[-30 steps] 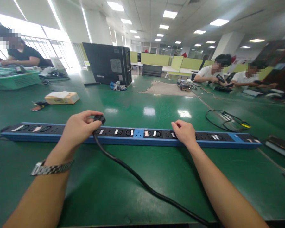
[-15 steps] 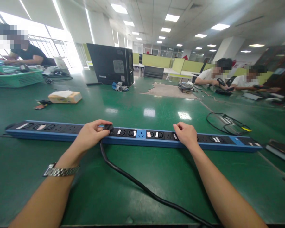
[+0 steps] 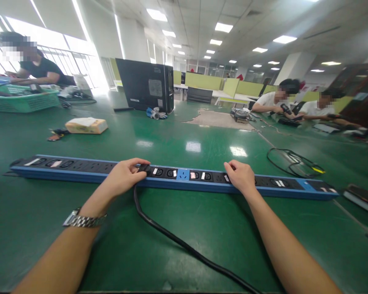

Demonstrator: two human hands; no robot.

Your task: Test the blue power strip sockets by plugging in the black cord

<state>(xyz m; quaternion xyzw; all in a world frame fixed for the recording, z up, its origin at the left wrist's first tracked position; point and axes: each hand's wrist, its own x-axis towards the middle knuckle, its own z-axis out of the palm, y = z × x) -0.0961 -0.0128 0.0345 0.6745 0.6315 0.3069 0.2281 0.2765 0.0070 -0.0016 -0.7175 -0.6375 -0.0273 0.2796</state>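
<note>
A long blue power strip point(image 3: 184, 184) with black sockets lies across the green table point(image 3: 187, 228). My left hand point(image 3: 125, 177) grips a black plug point(image 3: 144, 168) that sits low against a socket near the strip's middle. The plug's black cable point(image 3: 184, 245) trails back toward me and off the front edge. My right hand point(image 3: 241, 177) rests on the strip further right, pressing it down with curled fingers. A metal watch point(image 3: 82, 220) is on my left wrist.
A tissue box point(image 3: 86, 125) and small items lie at the left, a green basket point(image 3: 24, 101) behind. A black computer case point(image 3: 145, 85) stands at the back. A coiled cable point(image 3: 294, 160) lies at the right. Other people sit at the far left and right.
My left hand has moved right and lowered the plug from above the strip down onto a socket. My right hand has stayed on the strip.
</note>
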